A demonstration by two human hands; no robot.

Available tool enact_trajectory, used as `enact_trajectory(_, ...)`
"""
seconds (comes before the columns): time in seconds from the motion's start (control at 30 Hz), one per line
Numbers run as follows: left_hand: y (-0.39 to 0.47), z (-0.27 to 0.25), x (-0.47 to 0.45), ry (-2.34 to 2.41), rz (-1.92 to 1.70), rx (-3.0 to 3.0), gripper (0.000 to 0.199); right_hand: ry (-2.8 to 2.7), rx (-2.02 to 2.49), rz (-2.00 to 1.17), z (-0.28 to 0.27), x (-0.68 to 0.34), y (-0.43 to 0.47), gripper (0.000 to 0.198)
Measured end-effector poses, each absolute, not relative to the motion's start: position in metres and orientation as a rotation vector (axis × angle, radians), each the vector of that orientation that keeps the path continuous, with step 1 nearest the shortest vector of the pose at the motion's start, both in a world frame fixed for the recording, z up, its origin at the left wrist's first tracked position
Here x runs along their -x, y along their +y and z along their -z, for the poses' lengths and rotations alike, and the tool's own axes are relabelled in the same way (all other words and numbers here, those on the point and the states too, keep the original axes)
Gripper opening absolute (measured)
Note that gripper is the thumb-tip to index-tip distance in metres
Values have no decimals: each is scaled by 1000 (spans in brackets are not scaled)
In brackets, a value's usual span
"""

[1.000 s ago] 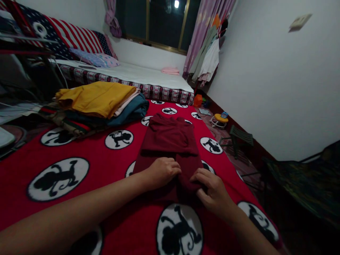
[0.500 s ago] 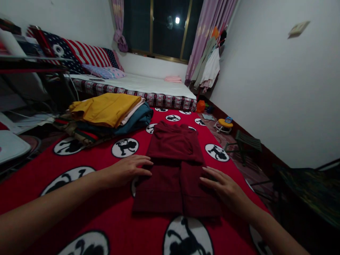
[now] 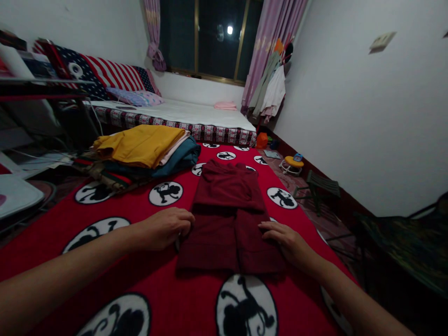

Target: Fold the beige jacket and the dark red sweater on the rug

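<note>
A folded maroon garment (image 3: 227, 189) lies flat before me, its upper part doubled over. Two banded ends lie side by side at the edge closest to me. At the garment's left edge, my left hand (image 3: 171, 227) has its fingers curled in, pinching the cloth. My right hand (image 3: 285, 238) grips the opposite edge with bent fingers, the thumb hidden beneath. Beneath everything is a red blanket (image 3: 206, 303) with black figures in white ovals.
A pile of folded clothes, with a yellow garment (image 3: 143, 142) on top, sits to the left. A white-topped bed (image 3: 189, 112) stands beyond the blanket. To the right are a small folding stool (image 3: 322, 184), a yellow-seated stool (image 3: 294, 162) and a dark patterned chair (image 3: 406, 242).
The fingers of both hands have curled in from a stretched pose onto the garment's side edges. Its near end has shifted slightly away from me and wrinkled a little.
</note>
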State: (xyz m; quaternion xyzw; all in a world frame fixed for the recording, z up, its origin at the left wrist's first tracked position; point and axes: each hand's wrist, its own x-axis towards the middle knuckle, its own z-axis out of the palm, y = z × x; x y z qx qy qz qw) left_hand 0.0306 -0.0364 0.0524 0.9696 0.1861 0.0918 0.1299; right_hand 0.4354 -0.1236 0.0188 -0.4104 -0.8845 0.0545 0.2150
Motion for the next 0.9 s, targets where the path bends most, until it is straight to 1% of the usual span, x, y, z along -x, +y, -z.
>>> enact_trajectory(0.1,-38,-63,-35,618,-176,-2856,25,-2407,1201,-133,-34,-426,-129,31)
enact_trajectory(0.2,-35,-60,-45,715,-300,-2897,31,-2335,1203,-117,-47,-397,-136,31)
enact_trajectory(0.27,-33,-56,-51,725,-352,-2934,28,-2349,1167,-168,-52,-369,-143,29)
enact_trajectory(0.37,-32,-52,-55,764,-256,-2985,17,-2490,1107,-299,-53,-335,-152,26)
enact_trajectory(0.43,-31,-54,-54,793,-188,-3003,18,-2549,1083,-361,-51,-331,-154,22)
enact_trajectory(0.47,-31,-55,-52,791,-169,-3001,19,-2535,1079,-370,-49,-335,-153,22)
enact_trajectory(0.57,-28,-56,-42,757,-176,-2953,22,-2441,1119,-323,-42,-370,-144,36)
enact_trajectory(0.67,-26,-55,-31,684,-206,-2896,33,-2457,1240,-262,-35,-415,-135,42)
enact_trajectory(0.77,-24,-52,-23,628,-227,-2847,35,-2515,1318,-414,-32,-443,-131,47)
enact_trajectory(0.9,-26,-45,-25,625,-305,-2802,28,-2511,1284,-684,-33,-449,-129,55)
